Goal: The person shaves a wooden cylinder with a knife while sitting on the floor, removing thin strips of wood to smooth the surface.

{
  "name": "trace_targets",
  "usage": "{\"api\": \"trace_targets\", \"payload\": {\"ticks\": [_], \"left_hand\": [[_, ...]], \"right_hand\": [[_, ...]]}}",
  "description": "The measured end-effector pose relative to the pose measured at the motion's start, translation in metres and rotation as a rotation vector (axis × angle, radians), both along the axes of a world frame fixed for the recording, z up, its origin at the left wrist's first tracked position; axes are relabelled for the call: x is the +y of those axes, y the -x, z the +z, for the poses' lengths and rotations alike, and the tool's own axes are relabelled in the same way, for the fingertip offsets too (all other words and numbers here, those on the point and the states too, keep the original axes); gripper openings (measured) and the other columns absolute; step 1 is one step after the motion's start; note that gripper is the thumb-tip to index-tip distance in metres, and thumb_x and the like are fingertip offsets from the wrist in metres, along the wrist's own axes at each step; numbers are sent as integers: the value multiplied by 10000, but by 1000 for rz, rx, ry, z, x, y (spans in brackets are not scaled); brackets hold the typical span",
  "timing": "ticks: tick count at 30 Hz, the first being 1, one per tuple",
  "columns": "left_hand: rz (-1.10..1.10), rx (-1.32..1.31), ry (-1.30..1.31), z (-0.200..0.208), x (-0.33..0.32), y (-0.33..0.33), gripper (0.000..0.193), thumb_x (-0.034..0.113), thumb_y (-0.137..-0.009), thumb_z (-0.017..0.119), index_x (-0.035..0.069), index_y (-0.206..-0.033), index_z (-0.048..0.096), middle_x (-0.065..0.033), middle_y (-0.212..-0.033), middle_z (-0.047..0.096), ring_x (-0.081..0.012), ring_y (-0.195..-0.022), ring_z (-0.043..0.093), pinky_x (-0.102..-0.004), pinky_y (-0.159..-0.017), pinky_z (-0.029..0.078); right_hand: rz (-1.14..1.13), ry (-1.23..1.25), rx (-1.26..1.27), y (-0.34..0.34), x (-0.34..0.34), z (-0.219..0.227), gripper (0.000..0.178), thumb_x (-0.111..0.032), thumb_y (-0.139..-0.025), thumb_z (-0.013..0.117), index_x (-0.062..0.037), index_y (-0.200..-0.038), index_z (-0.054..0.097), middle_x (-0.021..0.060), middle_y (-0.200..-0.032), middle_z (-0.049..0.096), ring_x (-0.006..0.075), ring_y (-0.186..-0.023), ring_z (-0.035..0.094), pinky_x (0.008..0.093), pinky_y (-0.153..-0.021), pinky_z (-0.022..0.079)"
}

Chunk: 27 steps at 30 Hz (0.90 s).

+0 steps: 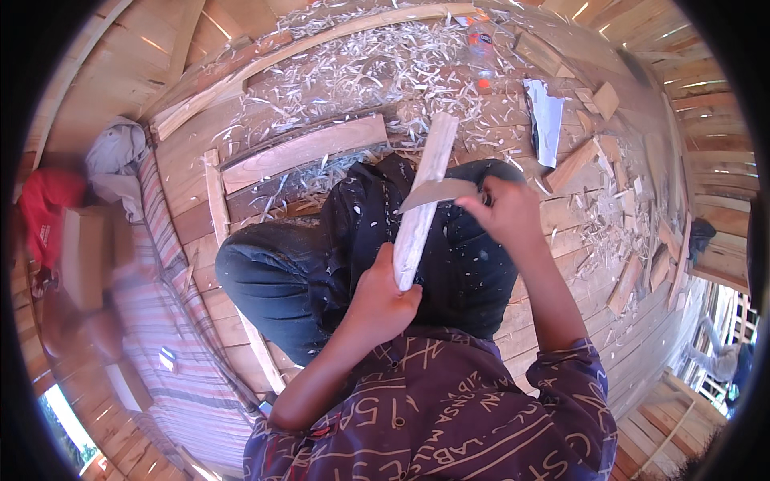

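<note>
My left hand [387,295] is closed round the lower end of a pale strip of wood [435,149], which slants up and away over my lap. My right hand [511,212] is closed on a knife, its handle hidden in the fingers. The knife's broad grey blade [441,192] lies across the wood strip near its middle, pointing left. Dark cloth [353,212] covers my lap under the wood, with small pale chips on it.
Curled wood shavings [353,72] cover the plank floor ahead. A plank [309,152] lies beyond my knees, a plastic bottle [481,56] farther off. Wood offcuts [573,164] are scattered at the right. On the left lie a striped mat [172,321] and a red cloth [50,208].
</note>
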<state>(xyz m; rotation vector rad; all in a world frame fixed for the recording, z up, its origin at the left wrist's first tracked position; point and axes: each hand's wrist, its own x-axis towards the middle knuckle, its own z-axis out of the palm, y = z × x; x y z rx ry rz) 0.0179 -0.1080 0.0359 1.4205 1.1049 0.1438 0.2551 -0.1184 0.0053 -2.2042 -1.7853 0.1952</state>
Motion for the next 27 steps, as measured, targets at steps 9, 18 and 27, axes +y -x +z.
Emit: {"api": "trace_targets", "payload": {"ticks": [9,18,27], "left_hand": [[11,-160,0,-23,-40,16,402,140,-799,648,-3,-1122,456,-60,-707,516,-164,-552,534,-304,-529,450],[134,-166,-119,-13,2,12,364,148,-747,684,-32,-993,485,-192,-777,612,-239,-718,646,-345,-648,491],[178,-19,-183,-2,-4,5,390,59,-665,613,-43,-1010,465,-159,-746,575,-231,-682,604,-328,-652,472]], "right_hand": [[-639,-135,261,-114,7,3,671,-583,-855,514,53,-668,618,216,-591,585,353,-561,586,412,-535,436],[10,103,309,44,-39,23,573,-574,-771,625,-28,-601,584,119,-516,553,323,-510,578,403,-500,457],[164,-42,-17,21,-9,-6,634,-682,-677,629,-56,-592,568,102,-509,548,285,-502,593,375,-470,457]]}}
